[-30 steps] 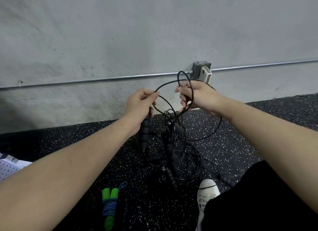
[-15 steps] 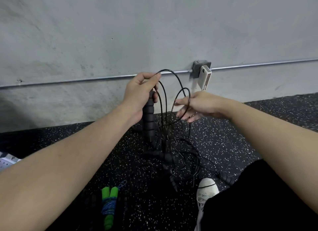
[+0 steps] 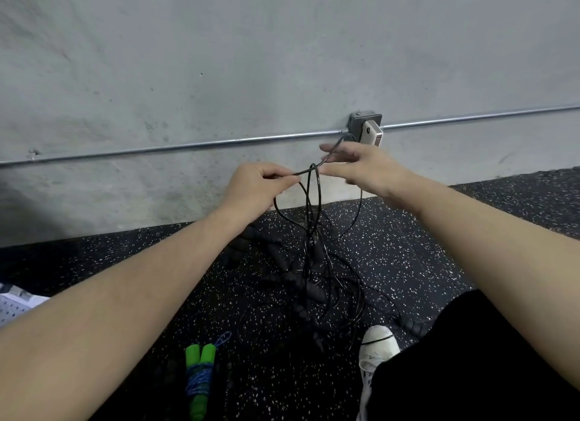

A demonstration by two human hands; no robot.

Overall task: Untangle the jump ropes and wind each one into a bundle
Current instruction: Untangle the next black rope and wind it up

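My left hand [image 3: 254, 190] has dropped from its raised hold and now pinches the black cord [image 3: 314, 201], while my right hand [image 3: 364, 166] — open a moment ago — pinches the same strand just beside it. Below both hands the tangle [image 3: 314, 282] hangs to the floor — I judge untangling barely started.

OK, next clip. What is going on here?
A person is untangling black jump ropes over a speckled floor. The left hand and the right hand both pinch one black cord and hold it up in front of the wall, with loops hanging from it. The rest of the black tangle lies on the floor, unsorted. A green-handled rope lies near the left arm, already wound into a bundle.
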